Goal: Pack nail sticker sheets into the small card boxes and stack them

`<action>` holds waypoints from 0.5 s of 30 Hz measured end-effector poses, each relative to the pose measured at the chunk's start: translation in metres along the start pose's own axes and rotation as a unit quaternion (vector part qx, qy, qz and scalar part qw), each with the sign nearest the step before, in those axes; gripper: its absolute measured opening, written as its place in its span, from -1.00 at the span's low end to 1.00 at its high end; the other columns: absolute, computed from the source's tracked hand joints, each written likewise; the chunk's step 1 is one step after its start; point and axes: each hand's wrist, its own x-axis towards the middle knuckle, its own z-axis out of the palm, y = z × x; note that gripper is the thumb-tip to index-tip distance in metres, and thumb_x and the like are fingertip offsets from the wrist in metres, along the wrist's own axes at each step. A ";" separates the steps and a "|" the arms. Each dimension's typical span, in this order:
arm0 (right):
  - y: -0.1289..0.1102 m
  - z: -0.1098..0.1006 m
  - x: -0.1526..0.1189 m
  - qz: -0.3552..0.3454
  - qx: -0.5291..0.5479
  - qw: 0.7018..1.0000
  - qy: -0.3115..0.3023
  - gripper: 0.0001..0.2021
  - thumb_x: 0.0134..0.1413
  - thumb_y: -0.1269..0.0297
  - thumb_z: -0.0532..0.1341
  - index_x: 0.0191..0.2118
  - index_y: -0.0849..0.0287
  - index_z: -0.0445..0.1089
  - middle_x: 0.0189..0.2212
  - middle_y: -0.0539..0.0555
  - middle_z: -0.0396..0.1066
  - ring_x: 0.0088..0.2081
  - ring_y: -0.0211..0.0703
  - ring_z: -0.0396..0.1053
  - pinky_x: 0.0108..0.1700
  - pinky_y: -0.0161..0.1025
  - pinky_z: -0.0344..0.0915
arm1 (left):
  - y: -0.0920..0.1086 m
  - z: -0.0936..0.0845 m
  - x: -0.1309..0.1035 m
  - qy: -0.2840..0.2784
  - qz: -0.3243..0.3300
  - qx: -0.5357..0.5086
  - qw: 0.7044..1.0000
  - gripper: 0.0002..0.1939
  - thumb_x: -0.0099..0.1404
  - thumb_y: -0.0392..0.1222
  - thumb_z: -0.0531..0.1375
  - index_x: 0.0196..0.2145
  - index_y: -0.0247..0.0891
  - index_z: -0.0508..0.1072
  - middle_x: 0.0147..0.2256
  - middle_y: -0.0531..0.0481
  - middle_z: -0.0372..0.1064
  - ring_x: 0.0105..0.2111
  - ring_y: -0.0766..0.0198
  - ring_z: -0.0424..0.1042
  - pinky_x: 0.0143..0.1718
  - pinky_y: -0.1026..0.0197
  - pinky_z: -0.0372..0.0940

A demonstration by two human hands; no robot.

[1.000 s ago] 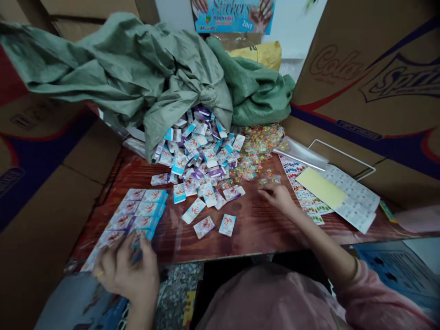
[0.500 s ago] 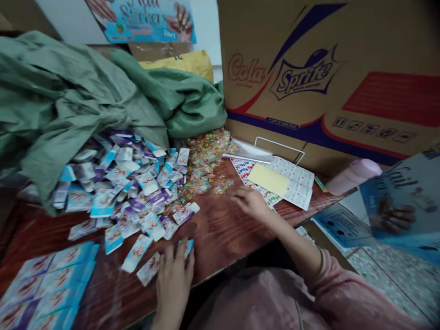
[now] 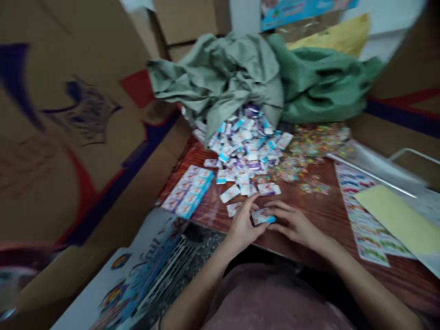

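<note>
Between my two hands is a small blue-and-white nail sticker box (image 3: pixel 261 216), close to the table's front edge. My left hand (image 3: pixel 242 224) closes on its left end, with the thumb along the near side. At the right end, the fingers and thumb of my right hand (image 3: pixel 292 223) pinch it. Just beyond them lies a heap of similar small boxes (image 3: pixel 245 151), white, blue and purple. Right of the heap are many tiny clear packets with colourful contents (image 3: pixel 302 151). Neat rows of boxes (image 3: pixel 189 191) sit on the left of the table.
Green cloth sacks (image 3: pixel 233 73) lie behind the heap. Large cardboard cartons stand at left (image 3: pixel 103 183) and right (image 3: pixel 409 68). On the right are sticker sheets (image 3: pixel 357 215), a yellow paper (image 3: pixel 398 220) and a clear plastic sleeve (image 3: pixel 378 169). A printed nail carton (image 3: pixel 137 270) is below left.
The view has swung left. My right hand has moved from beside the small packets to the box at my left hand, and both hands now hold it.
</note>
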 end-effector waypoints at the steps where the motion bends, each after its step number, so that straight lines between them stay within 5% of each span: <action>1: 0.001 0.005 0.010 -0.008 0.009 1.000 -0.001 -0.72 0.17 0.36 0.15 0.00 0.04 0.40 -0.01 0.16 0.36 0.02 -0.06 0.36 0.07 -0.09 0.29 | -0.001 -0.011 -0.004 0.005 0.000 -0.014 1.000 -0.29 0.07 -0.21 0.31 0.17 -0.15 0.21 -0.19 -0.05 0.39 -0.20 0.22 0.41 -0.13 0.17 0.32; 5: -0.007 0.022 0.050 -0.067 0.033 0.997 -0.032 -0.69 0.08 0.38 0.20 -0.03 0.04 0.42 -0.07 0.15 0.40 -0.02 -0.05 0.37 0.02 -0.07 0.32 | -0.008 -0.052 -0.021 0.047 0.006 -0.030 0.998 -0.50 0.09 -0.14 0.32 0.02 -0.16 0.40 -0.16 -0.06 0.41 -0.16 0.20 0.40 -0.11 0.17 0.31; 11: -0.024 0.050 0.104 -0.086 0.090 0.990 -0.072 -0.80 0.05 0.24 0.28 -0.16 0.08 0.47 -0.17 0.10 0.42 -0.14 -0.12 0.40 -0.07 -0.15 0.34 | -0.025 -0.095 -0.040 0.123 0.024 0.027 0.992 -0.61 0.18 -0.18 0.25 -0.01 -0.16 0.42 -0.14 -0.09 0.39 -0.12 0.19 0.38 -0.08 0.14 0.30; 15: -0.017 0.078 0.138 -0.045 0.089 0.995 -0.009 -0.81 0.00 0.29 0.30 -0.21 0.14 0.46 -0.28 0.06 0.41 -0.24 -0.15 0.40 -0.15 -0.19 0.34 | -0.051 -0.122 -0.048 0.268 0.036 0.169 0.948 -0.65 0.22 -0.12 0.21 -0.04 -0.19 0.41 -0.11 -0.14 0.34 -0.07 0.14 0.35 -0.03 0.06 0.27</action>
